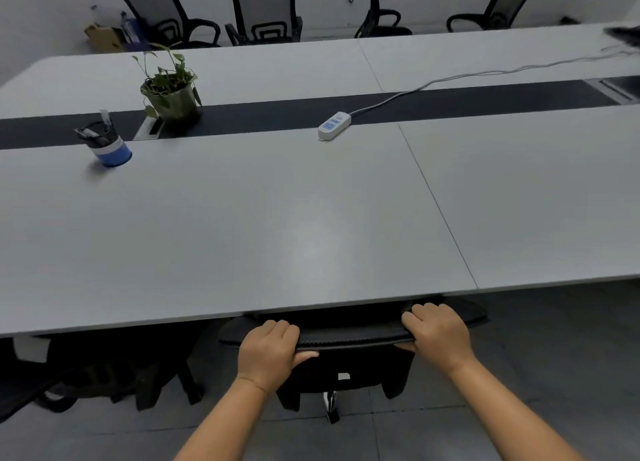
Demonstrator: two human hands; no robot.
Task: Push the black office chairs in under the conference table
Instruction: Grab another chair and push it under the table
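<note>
Both hands grip the top of a chair (349, 337) backrest at the near edge of the table (277, 225). The left hand (268, 351) has its fingers curled over the top rim, close together, with the thumb tucked under the rim — a pinch on the backrest. The right hand (438, 332) wraps the rim further right, fingers curled over and pressed together; its thumb shows only faintly beneath. The chair sits close against the near edge, its backrest top just below and in front of the tabletop, the seat hidden under the table. Its base (332, 408) shows on the grey floor (519, 374) between the forearms.

A second chair (104, 367) stands to the left along the same near edge, dark and hard to make out, partly under the table.

A black strip (450, 102) runs the table's length. On it, toward the left end, stands a plant (171, 91) in a pot; just nearer, beside the strip, is a blue cup (109, 145) holding pens. A white power strip (334, 125) lies at the strip's near border mid-table, its cord (485, 74) trailing off toward the far right corner.

Along the far edge four more chairs stand back from the table — two (166, 13) (265, 10) facing it at left, two (379, 17) (502, 6) turned sideways at right. A cardboard box (104, 36) with bottles sits by the wall at far left.
</note>
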